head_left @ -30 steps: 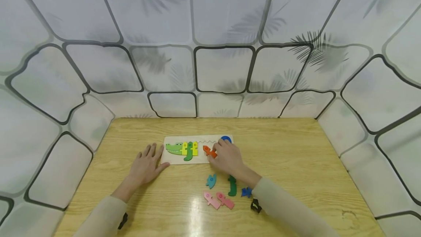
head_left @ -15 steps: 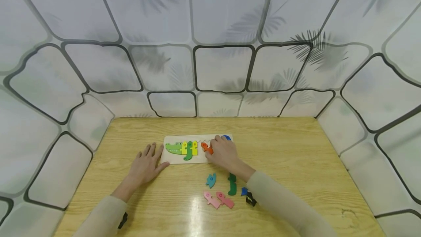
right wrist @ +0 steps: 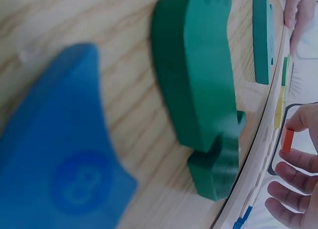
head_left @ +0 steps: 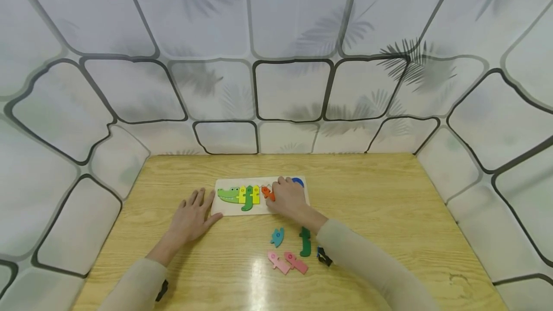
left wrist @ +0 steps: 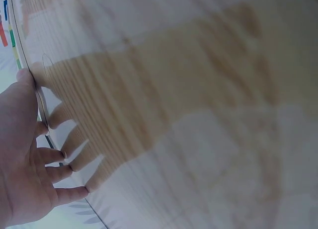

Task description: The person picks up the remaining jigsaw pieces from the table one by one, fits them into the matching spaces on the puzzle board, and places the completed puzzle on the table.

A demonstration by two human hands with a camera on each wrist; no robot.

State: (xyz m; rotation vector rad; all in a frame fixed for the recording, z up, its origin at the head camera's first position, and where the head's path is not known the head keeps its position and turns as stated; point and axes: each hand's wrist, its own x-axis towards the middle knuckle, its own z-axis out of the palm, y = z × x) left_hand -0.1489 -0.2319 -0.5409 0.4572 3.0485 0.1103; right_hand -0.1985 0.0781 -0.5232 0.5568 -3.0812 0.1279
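The small, flat orange jigsaw piece [head_left: 266,192], seemingly painted wood, is above the right half of the pale rectangular wooden puzzle board [head_left: 233,210], just to the right of the farther-right upright yellow piece [head_left: 257,196]; whether it touches the board I cannot tell. It should handle as light and stiff, hard to break, perhaps a little slick on its painted faces, so the cut side edges look the best place to take hold, leaving the knobs and notches free. The right hand [head_left: 288,199] has it that way, pinched between thumb and forefinger, the other fingers bent loosely, as the right wrist view shows. On the board's left lies a green crocodile head [head_left: 229,196], and a blue part [head_left: 298,181] shows at its right end, partly behind the hand. The left hand [head_left: 191,216] is spread wide at the board's left edge, its thumb by the near corner, holding nothing. Nearer the person, on the wood-grained table [head_left: 389,196], lie a light-blue piece [head_left: 278,237], a dark green leg-shaped piece [head_left: 305,242], two pink pieces [head_left: 295,263] and a blue piece marked 8 [right wrist: 82,184]; these look equally rigid.
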